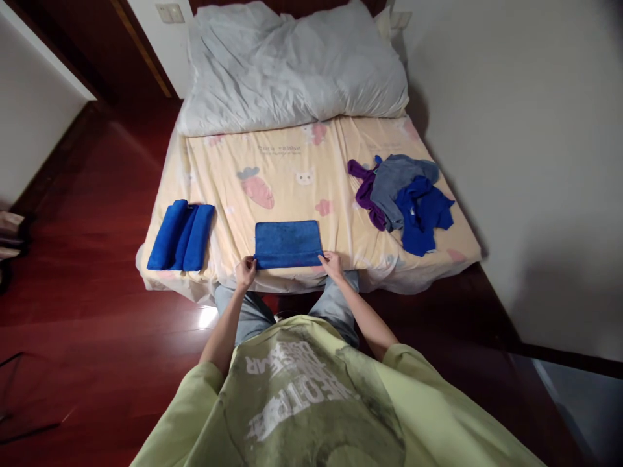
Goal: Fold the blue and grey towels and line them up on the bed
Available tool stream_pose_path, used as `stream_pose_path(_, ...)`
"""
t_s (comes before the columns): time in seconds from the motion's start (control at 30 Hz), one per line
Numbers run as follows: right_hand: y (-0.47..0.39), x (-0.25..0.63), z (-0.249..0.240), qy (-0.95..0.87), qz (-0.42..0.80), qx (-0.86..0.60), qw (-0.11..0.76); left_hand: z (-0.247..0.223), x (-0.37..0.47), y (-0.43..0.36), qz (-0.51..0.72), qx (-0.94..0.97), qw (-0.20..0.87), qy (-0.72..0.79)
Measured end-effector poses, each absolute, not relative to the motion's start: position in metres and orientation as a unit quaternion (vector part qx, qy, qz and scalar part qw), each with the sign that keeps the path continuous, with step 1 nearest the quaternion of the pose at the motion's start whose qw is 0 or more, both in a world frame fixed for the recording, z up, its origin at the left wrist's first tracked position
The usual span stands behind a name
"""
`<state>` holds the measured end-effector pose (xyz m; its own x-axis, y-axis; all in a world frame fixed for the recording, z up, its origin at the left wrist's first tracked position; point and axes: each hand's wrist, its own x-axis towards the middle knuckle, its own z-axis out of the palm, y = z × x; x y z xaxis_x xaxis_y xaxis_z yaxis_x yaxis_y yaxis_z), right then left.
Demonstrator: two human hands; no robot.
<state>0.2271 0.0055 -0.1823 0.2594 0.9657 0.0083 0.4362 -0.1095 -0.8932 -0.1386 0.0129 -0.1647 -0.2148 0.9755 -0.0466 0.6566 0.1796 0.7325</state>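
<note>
A blue towel [287, 241] lies flat as a rectangle at the near edge of the bed, with a folded strip along its front side. My left hand [246, 271] pinches its near left corner. At the near right corner, my right hand [331, 264] grips the cloth between thumb and fingers. To the left rest several folded or rolled blue towels [181, 237], side by side. A loose heap on the right holds a grey-blue cloth [402, 181], a purple cloth [365, 188] and a crumpled blue cloth [426, 217].
The bed [219, 175] has a yellow printed sheet with carrots and a rabbit. A bulky grey-white quilt [296, 71] covers its head end. The wall [511, 162] stands close on the right, and dark red floor [97, 259] runs along the left.
</note>
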Motion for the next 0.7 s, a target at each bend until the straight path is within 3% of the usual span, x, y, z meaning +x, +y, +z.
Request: stream_pose_path(0.7,-0.0026,0.2228,-0.1779,-0.516,0.277,-0.708,0.395,-0.1597,-0.1348,0.0103,0.293,0.576,0.272,0.713)
